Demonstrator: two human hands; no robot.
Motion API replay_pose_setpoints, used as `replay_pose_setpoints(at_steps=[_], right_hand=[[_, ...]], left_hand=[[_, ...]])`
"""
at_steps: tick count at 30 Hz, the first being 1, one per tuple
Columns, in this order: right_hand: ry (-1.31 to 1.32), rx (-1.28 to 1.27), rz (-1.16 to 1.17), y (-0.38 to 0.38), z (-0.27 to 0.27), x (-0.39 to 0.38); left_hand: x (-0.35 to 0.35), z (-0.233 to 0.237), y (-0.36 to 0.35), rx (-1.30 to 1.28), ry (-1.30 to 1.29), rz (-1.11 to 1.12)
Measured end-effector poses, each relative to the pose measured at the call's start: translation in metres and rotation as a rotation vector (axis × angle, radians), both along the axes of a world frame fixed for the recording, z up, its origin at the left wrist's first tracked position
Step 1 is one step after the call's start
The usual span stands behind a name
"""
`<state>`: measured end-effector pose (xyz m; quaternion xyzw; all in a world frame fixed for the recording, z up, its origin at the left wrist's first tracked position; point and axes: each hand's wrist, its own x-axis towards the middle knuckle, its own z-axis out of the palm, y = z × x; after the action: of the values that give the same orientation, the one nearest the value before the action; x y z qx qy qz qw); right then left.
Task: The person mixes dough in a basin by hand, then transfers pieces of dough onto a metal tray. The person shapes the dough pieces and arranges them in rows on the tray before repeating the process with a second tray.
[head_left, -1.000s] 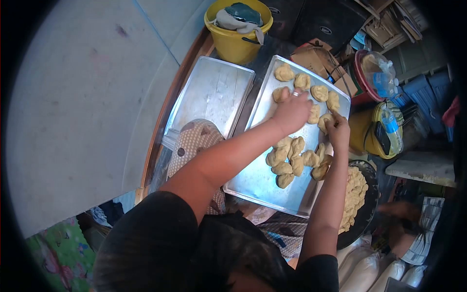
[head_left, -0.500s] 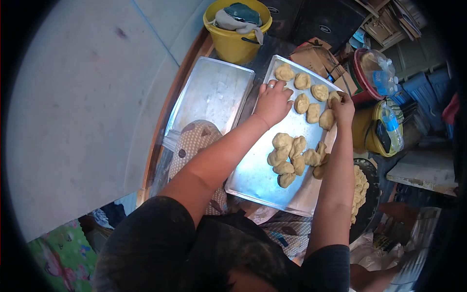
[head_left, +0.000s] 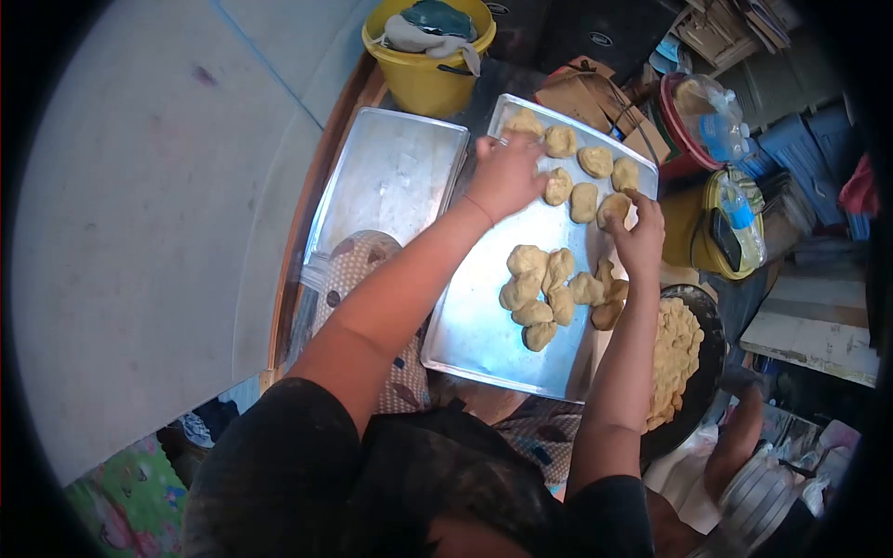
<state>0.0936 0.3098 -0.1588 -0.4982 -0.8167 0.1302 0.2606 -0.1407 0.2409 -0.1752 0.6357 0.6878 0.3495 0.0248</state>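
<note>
A metal tray (head_left: pixel 465 321) carries rows of round dough pieces at its far end and a loose cluster of dough lumps (head_left: pixel 535 288) nearer the body. Over the far left part of the tray is my left hand (head_left: pixel 507 177), fingers bent and apart, beside a dough piece (head_left: pixel 526 123); whatever lies under the palm is hidden. At the right edge, the fingers of my right hand (head_left: pixel 640 232) are curled on a round dough piece (head_left: pixel 613 212).
An overturned-looking flat metal tray (head_left: pixel 391 177) lies left. Beyond it stands a yellow bucket (head_left: pixel 428 79) with cloths. A dark round pan (head_left: pixel 709 372) of dough is at right, near another person's arm (head_left: pixel 735 442). Cardboard (head_left: pixel 581 100) and a yellow container (head_left: pixel 688 223) sit farther back.
My right hand has moved from the corner dough piece toward me onto the one below it. My left hand has shifted slightly on the tray. The whole view has shifted, showing more of the pan.
</note>
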Motion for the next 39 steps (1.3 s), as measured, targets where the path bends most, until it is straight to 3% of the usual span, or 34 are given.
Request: replay_pose_setpoints(at_steps=[2,4,6,8,12,14,15,17,18,20,21,24,26,28,29,31,34,36,39], right_hand=[[0.01,-0.023,-0.048,0.003,-0.009,0.01],[0.007,-0.436,-0.046,0.005,-0.001,0.014],[-0.028,-0.349,-0.002,0.019,0.0,0.018],[0.109,-0.196,-0.062,0.04,0.002,0.01],[0.037,-0.187,-0.078,0.083,-0.022,0.002],[0.051,-0.361,-0.052,0.092,-0.021,0.002],[-0.095,-0.245,-0.103,0.084,-0.012,-0.004],[-0.073,-0.174,-0.023,0.074,0.004,-0.022],[-0.043,-0.102,0.054,0.069,0.005,-0.031],[-0.119,-0.104,0.113,0.073,-0.008,-0.043],[-0.185,-0.119,0.117,0.076,-0.009,-0.047],[-0.218,-0.093,0.118,0.071,-0.008,-0.044],[-0.099,0.08,0.078,0.055,-0.001,-0.037],[-0.161,-0.02,0.103,0.025,0.015,-0.032],[-0.22,-0.122,0.129,0.012,0.019,-0.032],[-0.255,-0.117,0.184,-0.005,0.006,-0.034],[-0.199,-0.069,0.187,-0.01,-0.002,-0.026],[-0.153,-0.055,0.191,-0.013,0.002,-0.018],[-0.04,-0.086,-0.035,-0.009,-0.003,0.003]], left_hand=[[-0.011,-0.005,0.009,0.031,-0.046,0.059],[-0.027,-0.006,0.028,0.117,-0.128,0.193],[-0.041,-0.009,0.042,0.042,-0.099,0.128],[-0.041,-0.009,0.047,-0.043,-0.072,0.062],[-0.036,0.004,0.053,-0.149,-0.121,0.111],[-0.03,0.003,0.053,-0.143,-0.013,0.21],[-0.027,0.001,0.056,-0.144,-0.016,0.213],[-0.022,-0.006,0.057,0.173,0.139,0.139],[-0.019,-0.007,0.059,0.161,0.135,0.143],[-0.016,0.002,0.067,-0.146,0.235,-0.064],[-0.014,0.004,0.072,-0.193,0.26,-0.06],[-0.01,0.005,0.076,-0.179,0.285,-0.076],[-0.007,0.007,0.066,-0.079,0.323,-0.056],[0.001,0.021,0.044,0.061,0.226,-0.068],[0.005,0.024,0.031,0.06,0.222,-0.072],[0.014,0.026,0.008,-0.255,0.365,-0.235],[0.019,0.005,0.003,-0.231,0.259,-0.148],[0.023,0.003,0.0,-0.231,0.323,-0.129],[0.029,0.006,-0.009,-0.193,0.325,-0.103]])
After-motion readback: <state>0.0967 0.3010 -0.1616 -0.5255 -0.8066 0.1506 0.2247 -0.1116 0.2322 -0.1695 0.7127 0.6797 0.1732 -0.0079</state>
